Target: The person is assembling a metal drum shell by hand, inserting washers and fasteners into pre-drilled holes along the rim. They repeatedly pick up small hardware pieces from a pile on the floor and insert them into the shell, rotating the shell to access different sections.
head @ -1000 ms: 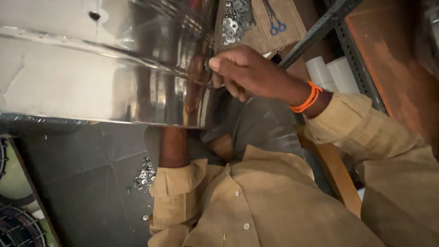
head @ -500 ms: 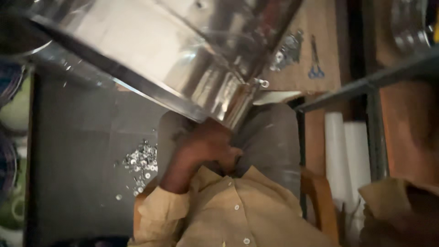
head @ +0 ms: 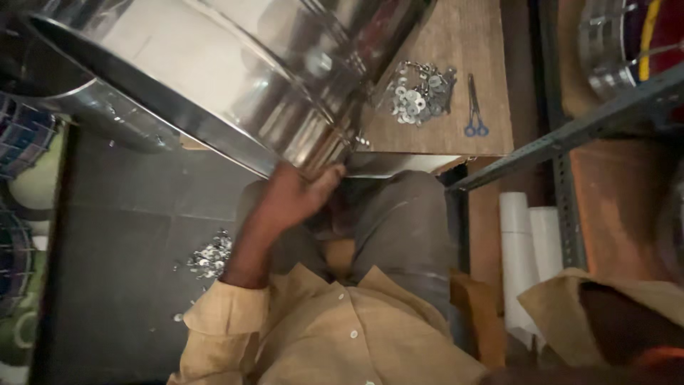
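Steel, polished and mirror-bright: big round drum (head: 235, 78) w/ straight ribbed wall, tilted across top left of view, lower rim toward the person's lap; reflections smear over its side. Left hand (head: 296, 196) is under that lower rim, palm up, fingers (head: 329, 175) spread and pressing the metal from below; loose, wide grip, supporting rather than clamping. Right hand not visible; only the forearm in a tan sleeve (head: 605, 306) at bottom right, so can't tell its grip.

Wooden board (head: 463, 121), rough grain, flat, sits just past the drum; on it a heap of small flat metal washers (head: 420, 93), round w/ holes, and beside them blue-handled scissors (head: 474, 107) lying closed. Second scatter of washers (head: 210, 253) on dark grey floor (head: 121, 249) near left elbow. White rolls (head: 531, 249) stand upright next to a grey slotted-angle rack (head: 570, 135). Wire fan guards (head: 25, 142) at left edge. Shirt tan, buttoned, cuff turned back; grey trousers under the drum.
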